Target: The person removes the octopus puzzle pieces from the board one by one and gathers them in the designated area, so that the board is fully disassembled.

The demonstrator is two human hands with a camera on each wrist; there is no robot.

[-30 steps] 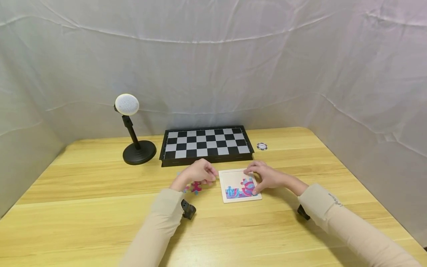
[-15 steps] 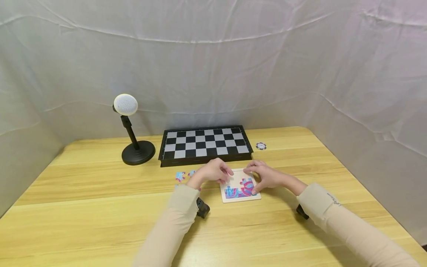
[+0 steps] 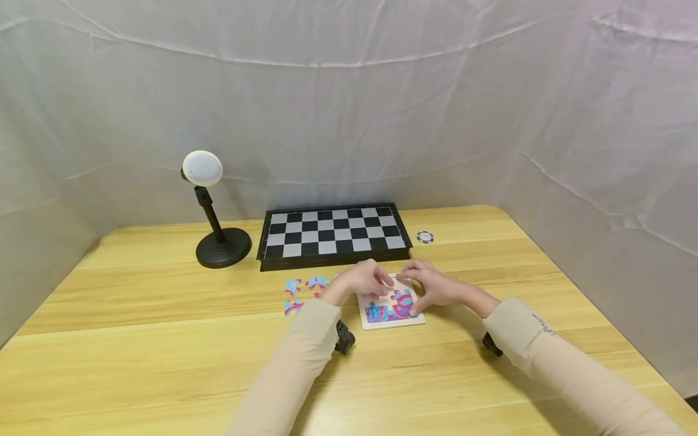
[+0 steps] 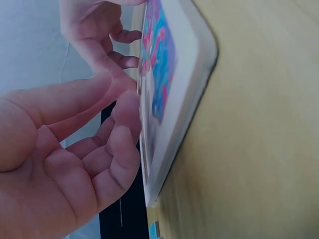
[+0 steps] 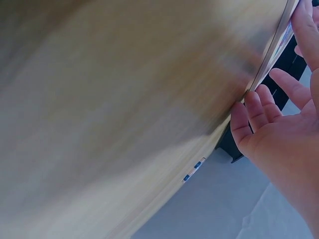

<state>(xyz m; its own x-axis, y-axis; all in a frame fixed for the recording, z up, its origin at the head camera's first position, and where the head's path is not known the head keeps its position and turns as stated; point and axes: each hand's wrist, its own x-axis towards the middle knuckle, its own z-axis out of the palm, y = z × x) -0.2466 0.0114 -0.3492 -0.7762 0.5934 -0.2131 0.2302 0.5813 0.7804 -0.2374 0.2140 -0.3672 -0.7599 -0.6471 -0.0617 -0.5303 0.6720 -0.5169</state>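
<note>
A pale square puzzle tray (image 3: 394, 324) lies on the table, with joined pink, blue and purple jigsaw pieces (image 3: 382, 313) along its near side and right. My left hand (image 3: 366, 280) is over the tray's left part, thumb and forefinger drawn together; any piece between them is hidden. In the left wrist view, the curled fingers of that left hand (image 4: 75, 164) are close to the tray's edge. My right hand (image 3: 436, 287) holds the tray's right side, thumb at the near right and fingers at the far edge. Several loose jigsaw pieces (image 3: 292, 286) lie left of the tray.
Behind the tray sits a black and white chessboard box (image 3: 334, 233). A poker chip (image 3: 425, 237) lies right of it. To the left stands a microphone-like object (image 3: 203, 168) on a round black base (image 3: 223, 248). Pale cloth (image 3: 327, 121) surrounds the wooden table (image 3: 163, 375).
My left hand has moved right, from beside the loose jigsaw pieces to over the tray, uncovering more of those pieces. My right hand has stayed at the tray's right side.
</note>
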